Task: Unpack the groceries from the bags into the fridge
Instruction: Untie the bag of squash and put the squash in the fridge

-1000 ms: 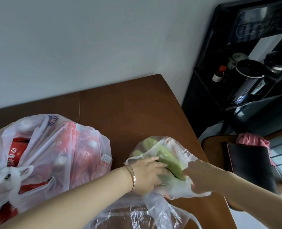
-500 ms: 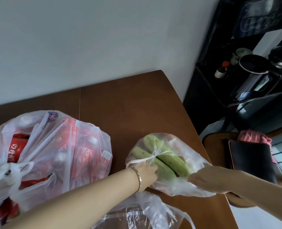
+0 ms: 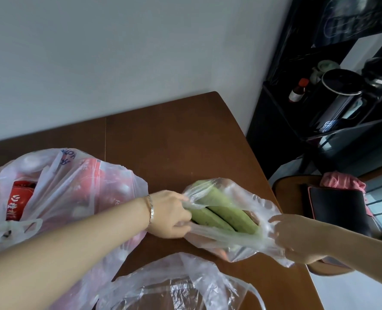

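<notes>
A thin clear plastic bag (image 3: 250, 204) lies on the brown table (image 3: 174, 142) near its right edge. Inside it are two long green vegetables (image 3: 221, 209), with something orange beneath them. My left hand (image 3: 170, 214), a bracelet on its wrist, grips the bag's left rim beside the vegetables. My right hand (image 3: 297, 239) pinches the bag's right rim, and the mouth is stretched between the two hands. To the left stands a large white bag (image 3: 62, 193) full of red packages.
A crumpled clear bag (image 3: 176, 285) lies at the table's near edge. Right of the table stands a black shelf (image 3: 324, 121) with a kettle and a small bottle. Below it is a chair (image 3: 333, 204) with a pink cloth.
Both hands have pulled apart on the clear bag's rim, and its mouth now gapes wide over the green vegetables. The left hand moved from the knot to the left rim.
</notes>
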### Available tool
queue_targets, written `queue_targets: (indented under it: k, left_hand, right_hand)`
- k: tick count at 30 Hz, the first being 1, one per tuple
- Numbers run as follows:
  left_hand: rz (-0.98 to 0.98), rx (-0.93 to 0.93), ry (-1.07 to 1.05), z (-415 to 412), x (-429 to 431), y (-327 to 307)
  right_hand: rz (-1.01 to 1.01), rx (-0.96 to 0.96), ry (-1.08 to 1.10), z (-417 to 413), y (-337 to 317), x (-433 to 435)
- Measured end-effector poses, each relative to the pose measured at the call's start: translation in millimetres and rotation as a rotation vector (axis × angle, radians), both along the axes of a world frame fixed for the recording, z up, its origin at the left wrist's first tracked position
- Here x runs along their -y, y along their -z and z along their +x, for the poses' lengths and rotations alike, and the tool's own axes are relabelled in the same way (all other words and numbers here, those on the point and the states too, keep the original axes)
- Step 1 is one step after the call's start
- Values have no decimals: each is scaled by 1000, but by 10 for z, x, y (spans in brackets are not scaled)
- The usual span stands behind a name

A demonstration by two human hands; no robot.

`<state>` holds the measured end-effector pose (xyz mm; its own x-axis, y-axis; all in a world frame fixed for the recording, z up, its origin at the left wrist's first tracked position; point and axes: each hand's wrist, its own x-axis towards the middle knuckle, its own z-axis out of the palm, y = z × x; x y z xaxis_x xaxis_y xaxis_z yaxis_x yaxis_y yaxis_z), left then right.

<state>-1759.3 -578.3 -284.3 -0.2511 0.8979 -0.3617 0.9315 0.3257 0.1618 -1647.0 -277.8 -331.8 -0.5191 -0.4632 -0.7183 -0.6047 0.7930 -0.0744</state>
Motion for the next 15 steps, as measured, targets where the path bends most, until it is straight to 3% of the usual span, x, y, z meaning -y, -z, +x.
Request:
queue_targets:
  k: [3, 6, 8, 11, 13, 15]
  left_hand:
    - [-152, -25, -412, -77, -21, -33]
    - [-232, -111, -612, -91, -116, 73]
    - [-317, -73, -697, -63, -169, 190]
    - [-294, 42, -770, 9, -251, 262]
    - [-217, 60, -775, 40, -301, 279]
    - [-155, 1, -761, 26, -306, 297]
  right_hand:
    - [12, -96, 167, -130, 1, 55]
    - [15, -309, 532, -297, 100, 118]
    - [71, -386, 672, -377, 113, 200]
    - [93, -408, 584, -394, 37, 481]
    - [-64, -434, 506, -370, -21, 770]
    - [-238, -395, 584, -404, -29, 1071]
